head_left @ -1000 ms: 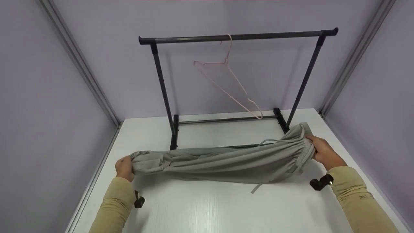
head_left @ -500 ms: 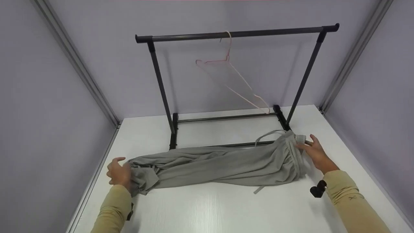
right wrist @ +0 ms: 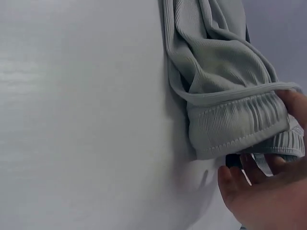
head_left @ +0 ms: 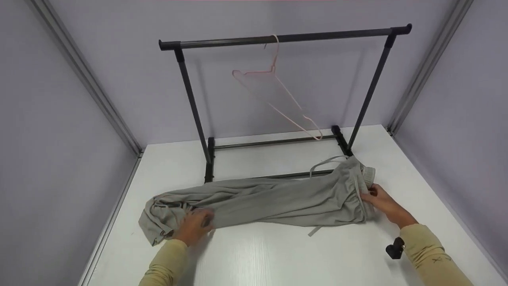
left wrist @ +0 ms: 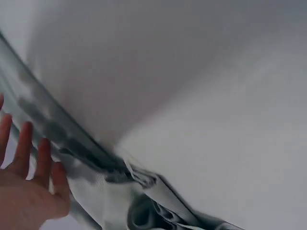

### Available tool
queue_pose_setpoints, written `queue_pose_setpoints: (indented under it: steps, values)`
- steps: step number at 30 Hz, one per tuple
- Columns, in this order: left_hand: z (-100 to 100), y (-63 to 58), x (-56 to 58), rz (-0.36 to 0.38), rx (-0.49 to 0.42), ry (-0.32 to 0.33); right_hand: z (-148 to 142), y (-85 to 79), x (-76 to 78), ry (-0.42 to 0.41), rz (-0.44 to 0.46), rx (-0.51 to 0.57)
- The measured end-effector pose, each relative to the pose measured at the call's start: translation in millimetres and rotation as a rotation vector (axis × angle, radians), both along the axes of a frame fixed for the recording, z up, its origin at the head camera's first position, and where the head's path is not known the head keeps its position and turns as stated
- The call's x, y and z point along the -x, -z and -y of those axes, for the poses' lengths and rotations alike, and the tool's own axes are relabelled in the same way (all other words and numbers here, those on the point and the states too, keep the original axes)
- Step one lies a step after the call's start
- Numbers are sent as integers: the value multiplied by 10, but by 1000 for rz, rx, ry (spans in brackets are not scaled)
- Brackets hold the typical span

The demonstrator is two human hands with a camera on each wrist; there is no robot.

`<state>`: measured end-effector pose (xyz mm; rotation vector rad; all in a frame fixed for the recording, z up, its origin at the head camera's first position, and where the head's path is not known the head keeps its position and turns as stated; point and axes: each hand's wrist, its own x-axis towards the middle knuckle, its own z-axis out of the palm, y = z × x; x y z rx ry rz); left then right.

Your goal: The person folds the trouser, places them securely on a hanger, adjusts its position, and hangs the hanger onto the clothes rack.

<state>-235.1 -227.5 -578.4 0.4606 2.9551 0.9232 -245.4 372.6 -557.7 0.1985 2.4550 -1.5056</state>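
Grey trousers (head_left: 274,204) with a gathered elastic waistband (right wrist: 235,129) and a drawstring (head_left: 327,160) lie stretched sideways across the white table. At the waistband end, my right hand (head_left: 385,204) grips the band, thumb on top and the other fingers under its edge, as the right wrist view shows. Over the bunched leg end (head_left: 154,222) on the left hovers my left hand (head_left: 195,225). Its fingers are spread and relaxed in the left wrist view, close above the cloth and holding nothing.
Behind the trousers stands a black clothes rack (head_left: 190,99), its front base bar (head_left: 293,175) partly covered by the cloth. A pink wire hanger (head_left: 274,71) hangs from the top rail. Pale walls (head_left: 59,159) enclose the white table (head_left: 258,258) at both sides and the back.
The trousers came down from between both hands onto the table. My left hand let go of the leg end and moved right over the cloth. My right hand shifted slightly along the waistband.
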Motion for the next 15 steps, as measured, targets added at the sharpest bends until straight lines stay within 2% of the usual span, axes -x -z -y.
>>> queue_pose_setpoints:
  steps: [3, 5, 9, 12, 15]
  values:
    - [-64, 39, -10, -74, 159, 15, 17, -12, -34, -14, -4, -22]
    - [-91, 36, -1, -101, 195, 19, 36, -16, -49, 8, -26, -42]
    - [-94, -15, 30, -57, 128, 34, 31, -14, -51, 91, -100, -102]
    - [-63, -84, 47, -17, 39, 7, -19, -30, -30, 144, -156, -124]
    - [-27, -183, 64, -43, -31, -31, -84, -93, -10, 161, -205, -120]
